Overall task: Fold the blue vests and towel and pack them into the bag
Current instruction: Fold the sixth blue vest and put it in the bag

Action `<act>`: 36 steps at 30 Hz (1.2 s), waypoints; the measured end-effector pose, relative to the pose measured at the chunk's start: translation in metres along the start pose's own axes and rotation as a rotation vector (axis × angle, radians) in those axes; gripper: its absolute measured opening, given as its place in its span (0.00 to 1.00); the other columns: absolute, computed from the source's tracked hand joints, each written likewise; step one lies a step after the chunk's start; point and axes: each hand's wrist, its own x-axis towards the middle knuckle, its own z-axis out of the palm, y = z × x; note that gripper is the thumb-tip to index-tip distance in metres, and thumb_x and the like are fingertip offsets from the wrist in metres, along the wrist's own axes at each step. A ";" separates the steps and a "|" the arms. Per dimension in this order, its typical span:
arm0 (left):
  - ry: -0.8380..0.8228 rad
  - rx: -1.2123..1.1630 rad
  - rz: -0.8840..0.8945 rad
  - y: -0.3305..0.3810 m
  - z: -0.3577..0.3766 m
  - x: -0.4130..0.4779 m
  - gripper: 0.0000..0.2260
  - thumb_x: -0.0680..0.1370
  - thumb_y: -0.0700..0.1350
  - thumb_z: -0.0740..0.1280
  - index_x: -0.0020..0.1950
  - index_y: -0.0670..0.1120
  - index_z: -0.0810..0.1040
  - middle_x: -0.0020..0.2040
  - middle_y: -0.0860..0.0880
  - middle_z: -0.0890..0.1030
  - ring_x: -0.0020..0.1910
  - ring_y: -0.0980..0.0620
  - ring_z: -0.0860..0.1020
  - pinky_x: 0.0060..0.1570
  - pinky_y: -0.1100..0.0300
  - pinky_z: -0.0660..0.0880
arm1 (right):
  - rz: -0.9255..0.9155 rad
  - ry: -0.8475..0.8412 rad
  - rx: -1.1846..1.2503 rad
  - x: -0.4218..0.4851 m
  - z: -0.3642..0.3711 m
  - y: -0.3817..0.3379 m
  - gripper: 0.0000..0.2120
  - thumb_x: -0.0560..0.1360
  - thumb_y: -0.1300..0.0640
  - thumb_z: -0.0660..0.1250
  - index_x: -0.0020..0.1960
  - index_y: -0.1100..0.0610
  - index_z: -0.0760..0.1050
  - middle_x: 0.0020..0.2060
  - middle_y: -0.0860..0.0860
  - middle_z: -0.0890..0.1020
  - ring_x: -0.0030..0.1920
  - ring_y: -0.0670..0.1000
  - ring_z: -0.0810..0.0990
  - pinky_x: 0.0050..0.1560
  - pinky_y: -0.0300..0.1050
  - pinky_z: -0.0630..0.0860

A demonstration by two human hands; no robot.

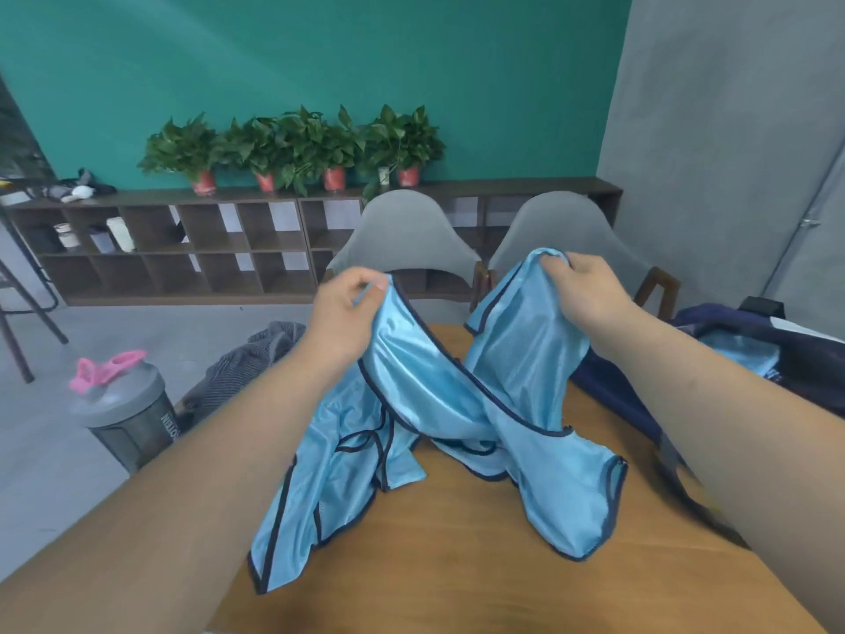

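Note:
A shiny light-blue vest with dark navy trim hangs crumpled over the wooden table. My left hand pinches one upper edge of it, and my right hand grips another upper edge, both lifted above the table. The vest's lower part drapes onto the tabletop and over its left edge. A dark navy bag lies open at the right, with more light-blue fabric showing inside it. A dark striped cloth lies at the table's far left.
A grey shaker bottle with a pink lid clip stands at the left. Two grey chairs face the table's far side. Behind them a low wooden shelf carries potted plants.

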 end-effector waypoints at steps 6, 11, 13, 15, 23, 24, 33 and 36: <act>0.189 -0.039 -0.030 0.016 -0.035 0.035 0.07 0.85 0.49 0.64 0.52 0.55 0.81 0.52 0.59 0.81 0.47 0.56 0.76 0.48 0.62 0.73 | 0.148 0.378 -0.266 0.026 -0.044 0.018 0.21 0.85 0.49 0.61 0.74 0.59 0.69 0.65 0.61 0.76 0.61 0.62 0.76 0.55 0.51 0.70; 0.170 -0.042 -0.044 0.008 -0.028 0.032 0.07 0.86 0.49 0.64 0.51 0.54 0.81 0.51 0.56 0.82 0.44 0.56 0.75 0.44 0.62 0.72 | -0.366 0.012 -0.622 -0.023 -0.004 0.044 0.22 0.78 0.38 0.69 0.68 0.47 0.77 0.61 0.50 0.80 0.63 0.54 0.77 0.63 0.54 0.76; 0.168 -0.034 -0.060 0.005 -0.020 0.029 0.07 0.86 0.50 0.64 0.52 0.52 0.81 0.51 0.56 0.82 0.43 0.57 0.75 0.43 0.62 0.72 | -0.254 -0.495 -0.524 -0.056 0.023 0.053 0.31 0.73 0.28 0.68 0.70 0.42 0.75 0.59 0.40 0.81 0.60 0.44 0.79 0.64 0.48 0.77; 0.175 -0.013 -0.081 0.004 -0.016 0.027 0.08 0.86 0.51 0.64 0.54 0.51 0.81 0.49 0.55 0.82 0.42 0.56 0.75 0.42 0.62 0.72 | -0.181 -0.804 -0.673 -0.083 0.046 0.072 0.31 0.69 0.24 0.69 0.66 0.40 0.74 0.53 0.35 0.78 0.56 0.44 0.78 0.59 0.45 0.75; 0.252 0.092 -0.149 0.011 -0.043 0.037 0.07 0.84 0.49 0.66 0.55 0.51 0.83 0.52 0.59 0.81 0.48 0.53 0.78 0.52 0.57 0.75 | -0.218 -0.147 -0.516 -0.037 0.038 0.054 0.10 0.82 0.54 0.67 0.62 0.51 0.80 0.50 0.53 0.85 0.47 0.55 0.83 0.46 0.43 0.78; 0.254 0.068 -0.151 0.016 -0.044 0.038 0.07 0.84 0.49 0.66 0.55 0.50 0.83 0.52 0.58 0.81 0.47 0.55 0.78 0.52 0.60 0.74 | -0.160 -0.028 -0.295 -0.026 0.027 0.032 0.09 0.82 0.55 0.66 0.62 0.52 0.79 0.48 0.54 0.85 0.42 0.52 0.82 0.41 0.40 0.77; -0.082 -0.247 0.003 0.101 0.017 0.031 0.09 0.85 0.51 0.67 0.60 0.51 0.84 0.60 0.55 0.84 0.59 0.62 0.79 0.58 0.63 0.75 | -0.458 -0.345 0.058 -0.025 0.011 -0.077 0.20 0.77 0.52 0.77 0.65 0.45 0.76 0.60 0.41 0.84 0.63 0.41 0.81 0.66 0.45 0.77; -0.053 -0.267 0.137 0.111 0.032 0.017 0.10 0.85 0.48 0.68 0.62 0.46 0.84 0.55 0.54 0.86 0.53 0.66 0.81 0.56 0.68 0.76 | -0.527 -0.125 -0.064 -0.029 0.021 -0.071 0.09 0.76 0.54 0.76 0.55 0.50 0.81 0.48 0.46 0.87 0.50 0.49 0.86 0.57 0.56 0.81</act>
